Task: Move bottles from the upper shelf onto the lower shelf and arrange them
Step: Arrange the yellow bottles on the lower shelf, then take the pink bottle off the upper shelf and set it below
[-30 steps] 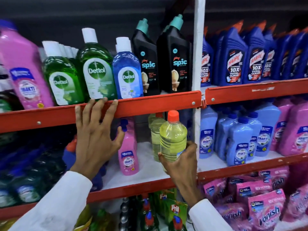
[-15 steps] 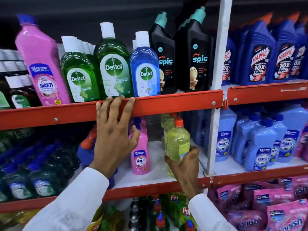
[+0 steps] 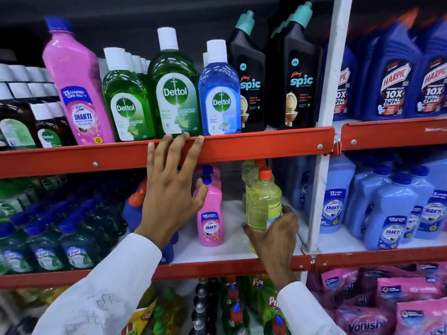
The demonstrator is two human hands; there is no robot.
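My right hand (image 3: pixel 274 240) grips the lower body of a yellow bottle with an orange cap (image 3: pixel 263 204), upright on the white lower shelf (image 3: pixel 232 245); more yellow bottles stand behind it. My left hand (image 3: pixel 169 189) is spread, its fingertips resting on the red rail of the upper shelf (image 3: pixel 261 143), holding nothing. On the upper shelf stand a tall pink Shakti bottle (image 3: pixel 77 88), green Dettol bottles (image 3: pixel 175 90), a blue Dettol bottle (image 3: pixel 219 95) and black Spic bottles (image 3: pixel 296 76). A small pink Shakti bottle (image 3: pixel 210 213) stands on the lower shelf between my hands.
A white upright post (image 3: pixel 324 131) divides the bays. Blue Harpic bottles (image 3: pixel 396 78) fill the upper right, pale blue Shakti bottles (image 3: pixel 391 213) the lower right. Dark green bottles (image 3: pixel 48 235) crowd the lower left. Pink Vanish packs (image 3: pixel 399 305) and Pril bottles (image 3: pixel 271 303) lie below.
My right hand has pushed the yellow bottle deeper onto the lower shelf. The view has shifted left, so the shelves appear further right. My left hand stays on the red rail.
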